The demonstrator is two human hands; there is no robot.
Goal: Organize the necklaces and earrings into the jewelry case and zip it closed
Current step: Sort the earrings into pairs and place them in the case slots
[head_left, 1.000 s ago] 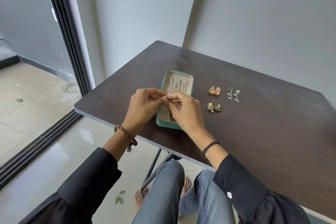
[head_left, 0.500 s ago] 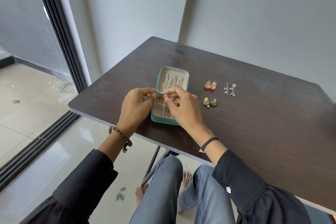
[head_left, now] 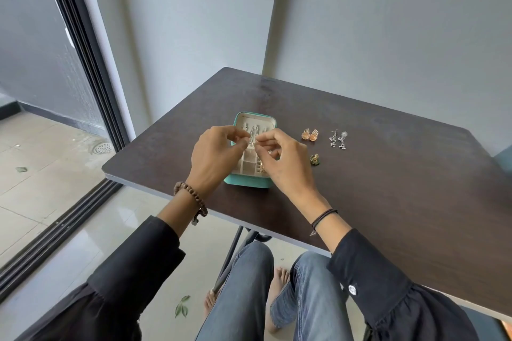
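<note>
A small teal jewelry case (head_left: 247, 181) lies open near the front edge of a dark table (head_left: 388, 188), its cream lid propped up at the back with pieces hanging in it. My left hand (head_left: 213, 156) and my right hand (head_left: 285, 160) meet above the case, and their fingertips pinch a small silver earring (head_left: 251, 141) between them. To the right of the case lie a pair of orange earrings (head_left: 309, 135), a pair of silver dangle earrings (head_left: 338, 140) and a green and gold earring (head_left: 314, 159), partly hidden by my right hand.
The table stands in a corner of grey walls. A sliding glass door with a dark frame (head_left: 83, 63) is on the left, over a tiled floor. My knees in blue jeans (head_left: 277, 299) sit under the table's front edge.
Both hands have stayed together over the case, working the small piece between the fingertips. The view has shifted a little.
</note>
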